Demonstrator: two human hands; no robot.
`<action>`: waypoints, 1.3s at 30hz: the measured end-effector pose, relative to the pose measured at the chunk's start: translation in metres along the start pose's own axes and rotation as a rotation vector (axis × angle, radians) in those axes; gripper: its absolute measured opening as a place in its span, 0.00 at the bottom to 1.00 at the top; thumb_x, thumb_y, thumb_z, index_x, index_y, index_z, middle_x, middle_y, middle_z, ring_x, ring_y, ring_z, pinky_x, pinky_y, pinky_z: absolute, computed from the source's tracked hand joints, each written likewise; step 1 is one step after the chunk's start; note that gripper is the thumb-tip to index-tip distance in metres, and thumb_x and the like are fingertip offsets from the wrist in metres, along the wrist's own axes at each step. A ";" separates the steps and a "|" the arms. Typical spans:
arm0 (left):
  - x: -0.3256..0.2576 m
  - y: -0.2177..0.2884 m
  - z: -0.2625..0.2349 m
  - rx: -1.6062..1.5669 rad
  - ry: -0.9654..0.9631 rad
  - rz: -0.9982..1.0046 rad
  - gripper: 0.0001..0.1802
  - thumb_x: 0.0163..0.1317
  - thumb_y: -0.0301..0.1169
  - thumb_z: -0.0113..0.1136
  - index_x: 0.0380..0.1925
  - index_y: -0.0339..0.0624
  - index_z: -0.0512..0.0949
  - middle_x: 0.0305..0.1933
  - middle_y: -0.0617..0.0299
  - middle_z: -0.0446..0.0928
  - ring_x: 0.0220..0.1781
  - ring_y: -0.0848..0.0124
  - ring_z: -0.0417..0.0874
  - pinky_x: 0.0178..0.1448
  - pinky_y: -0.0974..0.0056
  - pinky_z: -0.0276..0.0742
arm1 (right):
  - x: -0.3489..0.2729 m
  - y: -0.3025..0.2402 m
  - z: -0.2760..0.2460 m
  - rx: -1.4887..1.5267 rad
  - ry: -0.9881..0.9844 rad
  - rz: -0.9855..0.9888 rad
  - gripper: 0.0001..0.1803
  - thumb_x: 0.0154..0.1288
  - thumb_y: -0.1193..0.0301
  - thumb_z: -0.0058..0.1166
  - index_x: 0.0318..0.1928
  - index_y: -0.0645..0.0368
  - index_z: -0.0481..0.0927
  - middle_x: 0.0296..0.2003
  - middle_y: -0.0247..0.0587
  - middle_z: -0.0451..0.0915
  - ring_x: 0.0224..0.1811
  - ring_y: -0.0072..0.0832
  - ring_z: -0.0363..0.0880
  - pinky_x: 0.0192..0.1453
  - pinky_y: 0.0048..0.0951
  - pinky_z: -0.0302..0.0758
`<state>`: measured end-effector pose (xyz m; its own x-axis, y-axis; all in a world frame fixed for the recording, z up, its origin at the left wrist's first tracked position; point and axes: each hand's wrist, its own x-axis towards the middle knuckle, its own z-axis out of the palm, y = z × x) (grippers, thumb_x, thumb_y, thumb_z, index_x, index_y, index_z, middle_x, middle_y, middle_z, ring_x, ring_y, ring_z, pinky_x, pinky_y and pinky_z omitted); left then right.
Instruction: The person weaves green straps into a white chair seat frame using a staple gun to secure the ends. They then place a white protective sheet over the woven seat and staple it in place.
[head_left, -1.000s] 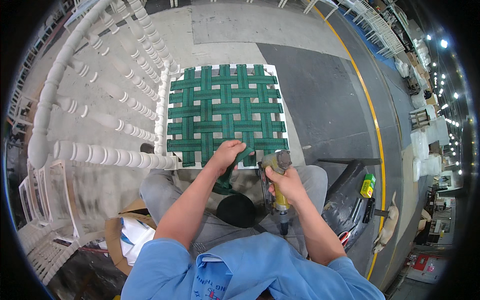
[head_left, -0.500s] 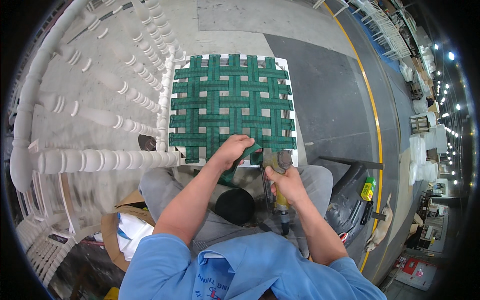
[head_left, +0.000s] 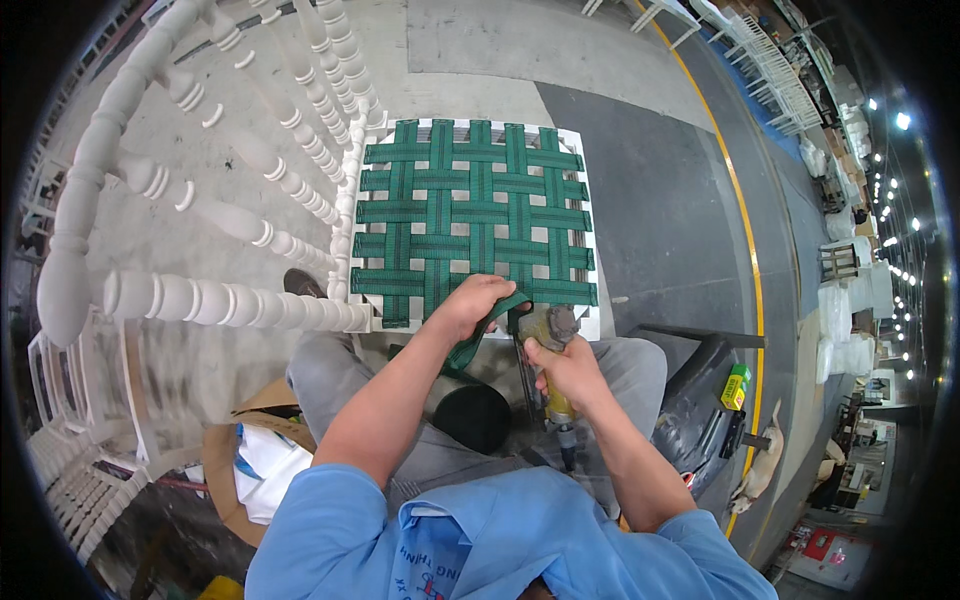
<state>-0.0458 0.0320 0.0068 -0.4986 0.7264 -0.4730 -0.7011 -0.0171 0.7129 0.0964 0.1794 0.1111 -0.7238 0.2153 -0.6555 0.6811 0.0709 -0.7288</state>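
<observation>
A white chair seat frame (head_left: pixel 586 250) is in front of me, crossed by woven green webbing straps (head_left: pixel 440 212). My left hand (head_left: pixel 472 306) is closed on a loose green webbing strap (head_left: pixel 468 352) at the near edge of the seat. This strap runs down toward a dark roll (head_left: pixel 472 415) between my legs. My right hand (head_left: pixel 566 372) grips a yellow air staple gun (head_left: pixel 556 402), its head close to the near right corner of the seat and beside the strap's folded end. Whether the gun touches the frame, I cannot tell.
The chair's white turned spindles and rail (head_left: pixel 230 304) rise at the left. An open cardboard box (head_left: pixel 228 480) with white sheeting stands at lower left. On a black surface to the right lies a green and yellow small box (head_left: pixel 735 387). An animal (head_left: pixel 760 462) lies on the floor beyond.
The view has shifted slightly, so the chair sits a little further right and lower. My left hand still holds the strap, and the staple gun has moved slightly left.
</observation>
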 end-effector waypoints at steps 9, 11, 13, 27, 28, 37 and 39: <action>-0.030 -0.002 0.027 1.008 0.024 0.180 0.28 0.72 0.46 0.61 0.60 0.32 0.79 0.50 0.48 0.88 0.48 0.60 0.86 0.57 0.57 0.78 | -0.131 0.008 -0.154 0.311 0.431 -0.184 0.18 0.76 0.62 0.63 0.55 0.62 0.78 0.39 0.37 0.80 0.26 0.27 0.81 0.29 0.31 0.80; -0.047 -0.018 0.023 1.085 0.110 0.287 0.31 0.70 0.48 0.63 0.61 0.33 0.79 0.54 0.43 0.85 0.54 0.52 0.86 0.61 0.55 0.77 | -0.155 0.017 -0.198 0.327 0.557 -0.136 0.21 0.75 0.60 0.64 0.57 0.62 0.76 0.40 0.38 0.80 0.28 0.26 0.81 0.31 0.32 0.80; -0.060 -0.022 0.048 1.196 0.206 0.324 0.27 0.69 0.47 0.62 0.58 0.37 0.81 0.51 0.38 0.85 0.55 0.41 0.85 0.57 0.48 0.78 | -0.171 0.061 -0.246 0.390 0.656 -0.086 0.23 0.74 0.59 0.65 0.58 0.62 0.75 0.41 0.38 0.80 0.29 0.26 0.81 0.31 0.32 0.80; -0.069 -0.062 0.077 1.126 0.389 0.297 0.24 0.73 0.40 0.61 0.56 0.27 0.80 0.49 0.42 0.86 0.52 0.58 0.86 0.59 0.57 0.78 | -0.174 0.277 -0.325 0.109 0.923 0.186 0.24 0.73 0.51 0.61 0.42 0.63 0.89 0.35 0.41 0.87 0.35 0.24 0.83 0.37 0.34 0.79; -0.084 -0.057 0.064 1.010 0.379 0.247 0.21 0.74 0.38 0.60 0.51 0.27 0.81 0.43 0.50 0.85 0.46 0.68 0.82 0.54 0.62 0.76 | -0.178 0.265 -0.320 -0.023 0.894 0.317 0.20 0.70 0.54 0.63 0.47 0.58 0.90 0.38 0.43 0.89 0.38 0.28 0.86 0.44 0.37 0.80; -0.086 -0.067 0.089 0.059 0.143 -0.128 0.17 0.79 0.41 0.56 0.56 0.40 0.79 0.52 0.54 0.87 0.43 0.69 0.86 0.40 0.62 0.85 | -0.248 0.359 -0.329 -0.283 1.134 0.468 0.48 0.48 0.67 0.73 0.72 0.65 0.71 0.54 0.57 0.85 0.55 0.49 0.87 0.61 0.41 0.81; -0.099 -0.061 0.086 -0.018 0.174 -0.115 0.17 0.78 0.38 0.57 0.57 0.38 0.78 0.51 0.52 0.87 0.43 0.67 0.87 0.41 0.60 0.86 | -0.248 0.347 -0.324 0.213 0.970 0.373 0.43 0.53 0.75 0.66 0.72 0.68 0.70 0.47 0.50 0.86 0.36 0.37 0.87 0.36 0.34 0.81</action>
<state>0.0904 0.0205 0.0543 -0.4940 0.5947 -0.6342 -0.7667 0.0460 0.6404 0.5478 0.4664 0.0854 -0.0110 0.8799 -0.4750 0.7409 -0.3118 -0.5948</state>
